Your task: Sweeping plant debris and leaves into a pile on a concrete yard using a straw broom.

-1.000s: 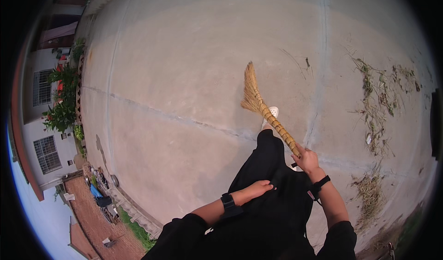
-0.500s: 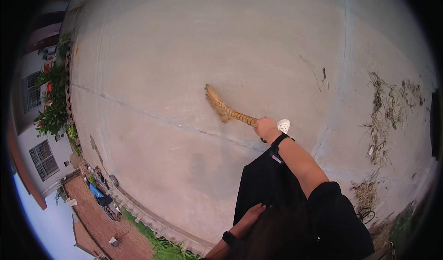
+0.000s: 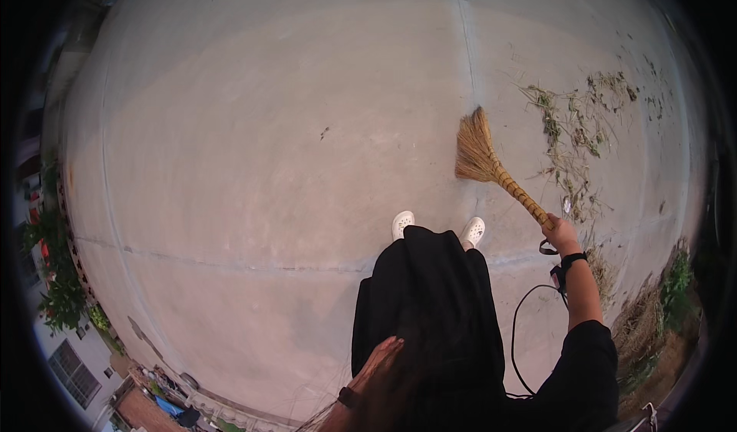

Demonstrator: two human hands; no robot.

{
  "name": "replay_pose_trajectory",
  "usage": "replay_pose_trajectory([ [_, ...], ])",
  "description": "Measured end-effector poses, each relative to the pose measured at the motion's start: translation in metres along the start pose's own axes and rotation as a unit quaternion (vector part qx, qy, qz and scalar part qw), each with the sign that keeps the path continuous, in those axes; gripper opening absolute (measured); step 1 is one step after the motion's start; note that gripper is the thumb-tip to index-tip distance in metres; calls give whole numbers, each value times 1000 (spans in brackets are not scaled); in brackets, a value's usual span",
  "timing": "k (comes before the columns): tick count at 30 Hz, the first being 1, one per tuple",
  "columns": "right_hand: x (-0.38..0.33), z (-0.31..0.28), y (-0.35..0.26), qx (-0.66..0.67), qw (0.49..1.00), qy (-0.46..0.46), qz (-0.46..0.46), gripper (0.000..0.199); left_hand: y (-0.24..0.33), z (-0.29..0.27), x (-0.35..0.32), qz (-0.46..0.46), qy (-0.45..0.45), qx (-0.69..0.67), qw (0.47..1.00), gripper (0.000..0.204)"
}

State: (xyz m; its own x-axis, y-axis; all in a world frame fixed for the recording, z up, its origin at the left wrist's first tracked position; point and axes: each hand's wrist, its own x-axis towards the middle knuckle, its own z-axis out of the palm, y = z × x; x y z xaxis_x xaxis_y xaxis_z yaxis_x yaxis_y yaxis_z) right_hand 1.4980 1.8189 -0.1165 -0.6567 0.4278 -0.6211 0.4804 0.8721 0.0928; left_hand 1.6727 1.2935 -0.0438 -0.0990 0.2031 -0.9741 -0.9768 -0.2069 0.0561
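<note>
My right hand (image 3: 563, 235) is closed round the handle end of a short straw hand broom (image 3: 503, 173), bound with dark rings. The broom points up and to the left, its fanned bristles over the concrete floor (image 3: 292, 163) beside a pale joint line. Just right of the bristles lie scattered dry grass and straw clippings (image 3: 572, 136). My left hand (image 3: 376, 361) rests against my black clothing with nothing visible in it; its fingers are stretched out, and strands of hair partly cover it. A dark band circles each wrist.
My white clogs (image 3: 402, 223) stand below the middle. A black cable (image 3: 516, 324) hangs beside my right forearm. A dry grass heap (image 3: 641, 324) and a green plant (image 3: 675, 282) lie at the lower right. Potted plants (image 3: 61, 278) line the left edge. A small dark scrap (image 3: 324, 133) lies on the concrete.
My right hand has carried the broom rightward, from the middle of the concrete toward the clippings. The view has shifted right, and both clogs now show. My left hand stays by my clothing.
</note>
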Motion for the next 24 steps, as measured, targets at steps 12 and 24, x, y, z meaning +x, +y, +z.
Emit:
replay_pose_trajectory([
  [12, -110, -31, 130, 64, 996, 57, 39, 33, 24, 107, -9, -47, 41, 86, 994, 44],
  [24, -64, 103, -100, 30, 890, -52, -451, 32, -2, 186, -16, -45, 31, 93, 994, 27],
])
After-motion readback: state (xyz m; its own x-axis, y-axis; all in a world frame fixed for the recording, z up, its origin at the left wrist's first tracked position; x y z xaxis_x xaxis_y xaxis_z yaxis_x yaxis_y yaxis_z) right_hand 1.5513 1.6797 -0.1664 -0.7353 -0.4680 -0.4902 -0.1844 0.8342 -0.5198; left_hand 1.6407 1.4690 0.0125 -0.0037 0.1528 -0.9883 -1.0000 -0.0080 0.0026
